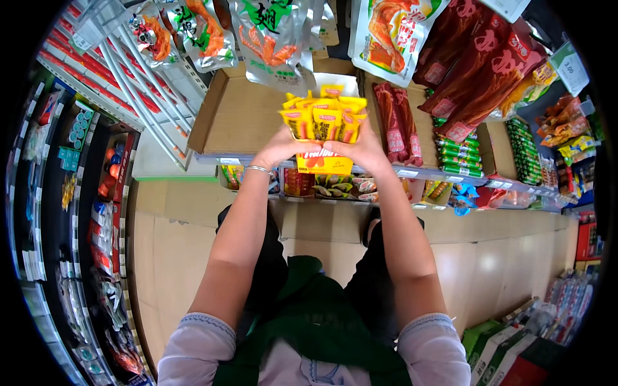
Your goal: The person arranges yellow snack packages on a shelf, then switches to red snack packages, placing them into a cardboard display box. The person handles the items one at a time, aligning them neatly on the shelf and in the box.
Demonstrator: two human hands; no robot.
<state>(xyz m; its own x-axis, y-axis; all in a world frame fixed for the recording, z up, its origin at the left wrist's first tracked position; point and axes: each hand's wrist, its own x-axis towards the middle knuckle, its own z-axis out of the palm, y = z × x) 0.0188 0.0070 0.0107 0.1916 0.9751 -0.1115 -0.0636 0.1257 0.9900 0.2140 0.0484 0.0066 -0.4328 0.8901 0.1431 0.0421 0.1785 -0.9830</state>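
A yellow display box (324, 165) full of small yellow snack packets (327, 118) is held between my two hands at the shelf's front edge. My left hand (285, 147) grips its left side, thumb across the front; a silver bangle circles that wrist. On the box's right side is my right hand (362, 147), its thumb also on the front. The fingers of both hands are partly hidden behind the box. Under and behind it lies a cardboard tray (256, 120). Red long snack packs (398, 125) lie to the right.
Silver snack pouches (273, 43) and large red packs (487, 62) hang above the shelf. White display hooks (140, 96) stick out at the left. A lower shelf holds snack boxes (333, 186). Shelving (79, 217) runs down the left; cartons (502, 352) stand on the floor at lower right.
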